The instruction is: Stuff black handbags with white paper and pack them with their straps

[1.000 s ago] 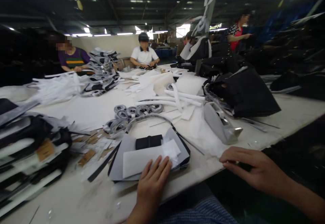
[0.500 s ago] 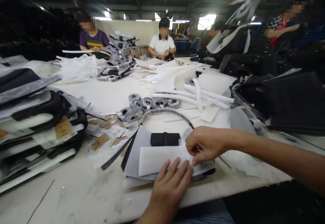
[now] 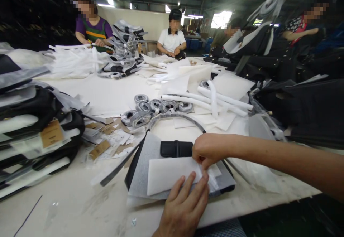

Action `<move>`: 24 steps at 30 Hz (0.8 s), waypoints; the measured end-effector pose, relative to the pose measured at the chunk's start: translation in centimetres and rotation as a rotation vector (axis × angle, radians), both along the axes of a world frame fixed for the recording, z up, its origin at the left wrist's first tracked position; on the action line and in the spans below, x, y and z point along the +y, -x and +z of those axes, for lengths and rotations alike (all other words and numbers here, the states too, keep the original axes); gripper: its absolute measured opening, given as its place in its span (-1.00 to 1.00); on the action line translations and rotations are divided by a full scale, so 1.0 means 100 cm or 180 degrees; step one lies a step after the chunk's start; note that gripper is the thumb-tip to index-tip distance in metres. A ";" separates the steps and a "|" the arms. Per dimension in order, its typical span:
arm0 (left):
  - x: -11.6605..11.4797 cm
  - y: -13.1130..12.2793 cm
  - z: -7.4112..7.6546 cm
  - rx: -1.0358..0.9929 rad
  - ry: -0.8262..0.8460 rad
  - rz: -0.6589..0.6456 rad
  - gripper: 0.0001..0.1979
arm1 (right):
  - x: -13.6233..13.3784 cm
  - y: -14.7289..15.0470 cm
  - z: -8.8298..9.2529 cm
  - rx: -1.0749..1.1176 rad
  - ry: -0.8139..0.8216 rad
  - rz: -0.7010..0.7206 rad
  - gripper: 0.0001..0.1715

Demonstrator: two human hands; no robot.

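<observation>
A black handbag with a wrapped, curved handle lies flat before me, covered by grey-white tissue paper. Its black flap strap shows above a white foam sheet that rests on the tissue. My left hand lies with fingers stretched over the foam's lower edge. Just above those fingertips, my right hand is closed, its fingers curled down at the foam's right part. A translucent, crinkled strip runs below it; whether the fingers grip this strip is hidden.
Stacked wrapped black bags stand at left, beside scattered paper tags. Rolled wrapped straps and white foam tubes lie behind the handbag. Black bags fill the right. Co-workers, one in a white shirt, work across the table.
My right hand has moved slightly left and curled more tightly near the foam. The translucent strip beneath it shows more plainly. My left hand stays flat; the camera view has shifted a little.
</observation>
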State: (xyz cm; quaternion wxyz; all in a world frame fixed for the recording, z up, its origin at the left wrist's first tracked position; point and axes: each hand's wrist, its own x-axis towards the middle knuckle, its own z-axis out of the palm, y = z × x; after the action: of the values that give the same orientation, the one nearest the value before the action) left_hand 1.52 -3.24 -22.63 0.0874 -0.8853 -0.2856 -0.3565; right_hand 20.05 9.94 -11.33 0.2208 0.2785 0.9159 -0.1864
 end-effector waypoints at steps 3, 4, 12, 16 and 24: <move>0.002 -0.002 0.000 -0.0116 -0.0020 -0.0014 -0.71 | 0.006 0.003 -0.006 -0.0001 0.0133 0.0020 -0.71; 0.002 -0.003 0.000 -0.0141 -0.0030 -0.0012 -0.72 | 0.007 0.005 -0.007 -0.0040 0.0136 0.0030 -0.69; 0.005 -0.009 -0.001 -0.0415 -0.0210 0.0093 -0.66 | 0.034 0.000 -0.022 -0.0417 -0.0136 -0.0250 -0.51; 0.006 -0.011 0.003 -0.0499 -0.0297 0.0126 -0.63 | 0.056 -0.020 -0.029 -0.0087 -0.0076 -0.0996 -0.52; 0.005 -0.012 0.007 -0.0493 -0.0434 0.0156 -0.62 | 0.002 -0.041 -0.016 0.0915 -0.0364 -0.1410 0.03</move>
State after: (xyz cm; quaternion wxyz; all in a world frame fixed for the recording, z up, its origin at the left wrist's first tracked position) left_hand 2.74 -2.71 -21.90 0.1338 -0.8398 -0.2882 -0.4402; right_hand 24.19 10.13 -12.94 0.0263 0.4548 0.8637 -0.2157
